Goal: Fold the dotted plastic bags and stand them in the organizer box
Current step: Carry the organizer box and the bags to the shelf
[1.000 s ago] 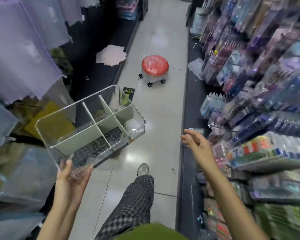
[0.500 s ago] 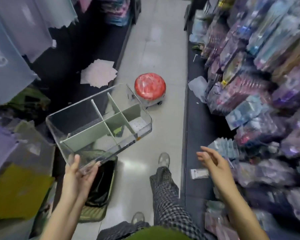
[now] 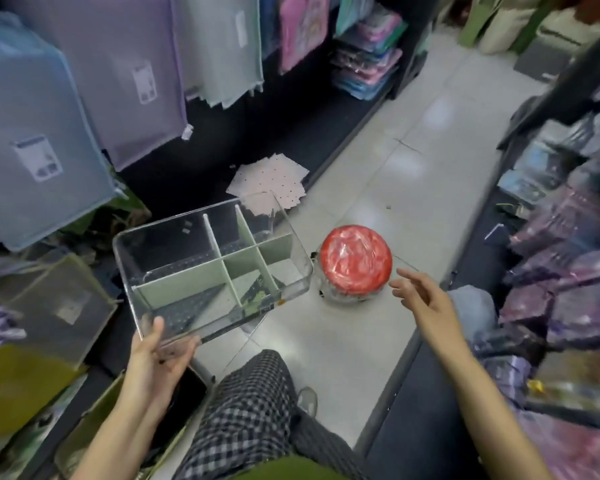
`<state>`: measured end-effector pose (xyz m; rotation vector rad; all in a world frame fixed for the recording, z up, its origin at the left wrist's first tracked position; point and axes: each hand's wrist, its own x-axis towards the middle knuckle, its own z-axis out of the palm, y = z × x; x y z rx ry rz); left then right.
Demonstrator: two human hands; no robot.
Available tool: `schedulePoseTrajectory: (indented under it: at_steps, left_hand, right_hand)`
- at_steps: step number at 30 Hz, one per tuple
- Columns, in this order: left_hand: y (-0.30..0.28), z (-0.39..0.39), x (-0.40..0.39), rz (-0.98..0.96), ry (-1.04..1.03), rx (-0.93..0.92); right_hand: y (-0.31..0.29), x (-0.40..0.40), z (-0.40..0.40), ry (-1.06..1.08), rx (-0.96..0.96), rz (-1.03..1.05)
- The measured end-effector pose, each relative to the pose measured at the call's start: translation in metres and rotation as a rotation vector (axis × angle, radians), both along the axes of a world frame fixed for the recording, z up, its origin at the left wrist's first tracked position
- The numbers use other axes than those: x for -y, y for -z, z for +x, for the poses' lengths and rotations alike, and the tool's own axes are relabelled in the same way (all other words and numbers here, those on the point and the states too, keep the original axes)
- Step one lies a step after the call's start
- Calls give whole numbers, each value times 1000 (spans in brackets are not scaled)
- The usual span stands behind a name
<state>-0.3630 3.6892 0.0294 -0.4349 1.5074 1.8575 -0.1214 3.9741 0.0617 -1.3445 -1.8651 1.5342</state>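
Note:
My left hand (image 3: 156, 362) grips the near corner of a clear organizer box (image 3: 174, 237) with pale green dividers, held in the air above the floor on the left. No bags are inside its compartments. A fanned pile of pink dotted plastic bags (image 3: 267, 180) lies on the low black shelf beyond the box. My right hand (image 3: 420, 292) hangs in the air with relaxed fingers, holding nothing, just right of the red stool.
A small red-topped wheeled stool (image 3: 355, 259) stands on the tiled aisle floor (image 3: 378, 168). Mesh pouches (image 3: 39, 133) hang on the left. Packaged goods (image 3: 568, 237) fill the right shelves. My checked trouser leg (image 3: 250, 410) is below.
The view has turned left and come closer: the stool and dotted bags now sit nearer. The box stays in my left hand; my right hand has drifted toward the stool.

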Motion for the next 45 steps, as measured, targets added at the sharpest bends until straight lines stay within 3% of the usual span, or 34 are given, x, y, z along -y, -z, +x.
schedulePoseTrajectory:
  at_steps: [11,18,27,36,40,45]
  left_hand:
    - [58,-114,-155,-18,-194,89]
    - [55,-189,-262,-35,-236,174]
    - [65,-216,-321,-68,-442,217]
    - [154,-206,-383,-116,-808,265]
    - [211,-203,-423,-113,-958,288]
    - [296,-219,-450,-100,-1066,313]
  right_hand:
    - [24,-204,-179,-162,68,-1]
    - [11,-299,-287,-181,99,-54]
    - [25,-394,-396,-379,146,-54]
    - [118,-490,-515,-840,246,-28]
    - [190,-525,-563,-1080,376,19]
    - [303,-530,-604,-1214,520,20]
